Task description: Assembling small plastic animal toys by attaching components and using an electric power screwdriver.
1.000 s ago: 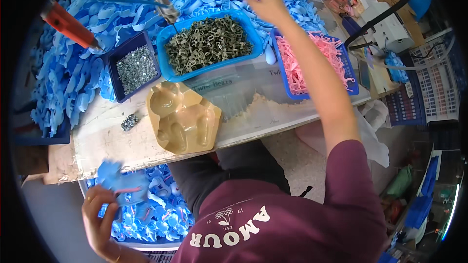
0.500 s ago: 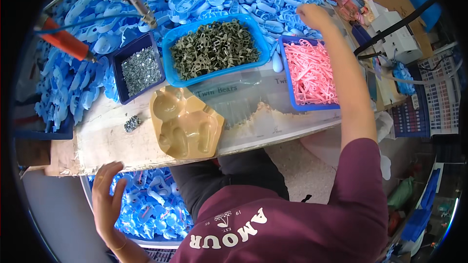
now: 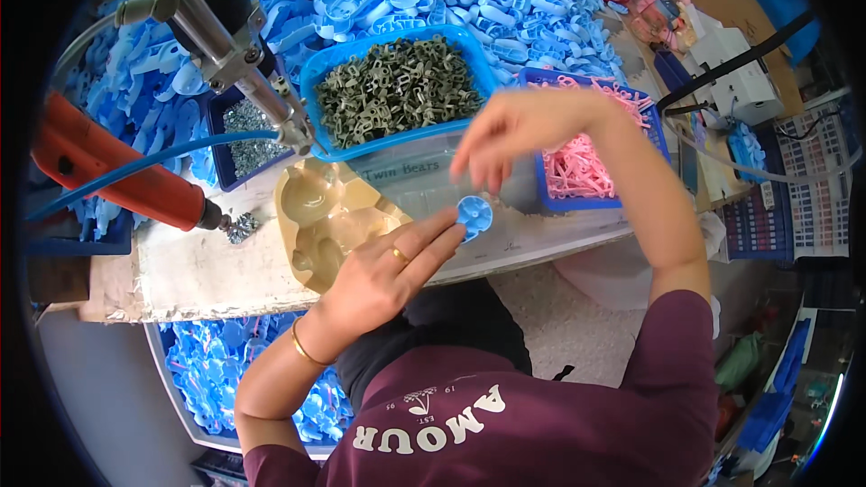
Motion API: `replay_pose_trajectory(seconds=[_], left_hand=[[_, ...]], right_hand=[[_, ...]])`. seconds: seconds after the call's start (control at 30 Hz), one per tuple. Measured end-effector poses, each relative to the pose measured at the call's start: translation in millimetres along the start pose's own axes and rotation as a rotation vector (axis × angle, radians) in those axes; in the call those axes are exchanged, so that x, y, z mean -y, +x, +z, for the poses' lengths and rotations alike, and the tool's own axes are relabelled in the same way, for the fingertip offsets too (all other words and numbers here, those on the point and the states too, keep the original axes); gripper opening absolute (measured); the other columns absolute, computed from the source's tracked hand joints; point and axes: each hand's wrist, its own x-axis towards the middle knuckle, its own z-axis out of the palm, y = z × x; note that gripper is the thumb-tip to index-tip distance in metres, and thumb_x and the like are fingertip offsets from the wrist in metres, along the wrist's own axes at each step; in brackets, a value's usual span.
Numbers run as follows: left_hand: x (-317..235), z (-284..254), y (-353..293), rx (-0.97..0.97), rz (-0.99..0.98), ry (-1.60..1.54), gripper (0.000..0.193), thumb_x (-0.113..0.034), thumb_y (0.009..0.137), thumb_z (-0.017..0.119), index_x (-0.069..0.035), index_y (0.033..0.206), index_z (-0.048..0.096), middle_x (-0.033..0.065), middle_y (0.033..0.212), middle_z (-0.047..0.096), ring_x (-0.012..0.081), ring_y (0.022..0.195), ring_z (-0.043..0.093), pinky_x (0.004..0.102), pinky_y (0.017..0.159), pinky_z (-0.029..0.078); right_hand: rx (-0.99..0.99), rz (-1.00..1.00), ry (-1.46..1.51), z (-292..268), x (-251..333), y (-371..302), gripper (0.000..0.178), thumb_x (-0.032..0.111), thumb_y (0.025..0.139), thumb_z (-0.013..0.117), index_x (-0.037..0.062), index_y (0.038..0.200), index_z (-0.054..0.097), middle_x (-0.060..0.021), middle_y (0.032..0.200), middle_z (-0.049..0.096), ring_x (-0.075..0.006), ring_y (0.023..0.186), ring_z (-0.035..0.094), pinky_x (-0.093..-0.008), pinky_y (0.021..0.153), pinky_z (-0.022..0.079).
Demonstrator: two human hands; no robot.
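One blue round part [image 3: 474, 214] pinched in left hand [image 3: 383, 275] fingers; right hand [image 3: 514, 131] hovers just above, fingers loosely curled, holding unclear. Tan moulded jig [image 3: 329, 225] on tabletop sits unloaded; assembly barely begun.

A blue tray of dark green parts [image 3: 394, 90] sits far on the tabletop [image 3: 198, 271], with a tray of pink pieces [image 3: 586, 162] to its right and a small bin of screws [image 3: 244, 140] to its left. An orange power screwdriver [image 3: 117, 171] hangs at left.
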Motion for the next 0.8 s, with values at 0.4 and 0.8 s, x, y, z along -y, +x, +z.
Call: replay_pose_trajectory(seconds=[0.4,0.8], left_hand=[[-15,-15,-67,-0.029,-0.247,0.178,0.046,-0.006,0.075,0.084,-0.006,0.12,0.072,0.0083,0.106,0.067,0.0245,0.085,0.067,0.0347,0.07,0.056],[-5,11,-90,0.025,-0.28,0.208,0.058,-0.023,0.078,0.08,-0.005,0.131,0.065,0.0096,0.118,0.058,0.0312,0.107,0.059,0.042,0.092,0.051]], right_hand=[[-1.173,0.667,-1.229,-168,-125,16,0.038,0.041,0.091,0.062,0.0087,0.107,0.074,-0.0185,0.11,0.074,-0.039,0.103,0.07,-0.0515,0.087,0.056],[-1.2,0.093,-0.533,-161,-136,-16,0.024,0.022,0.097,0.064,0.0019,0.108,0.07,-0.0082,0.092,0.074,-0.0156,0.077,0.072,-0.028,0.065,0.054]])
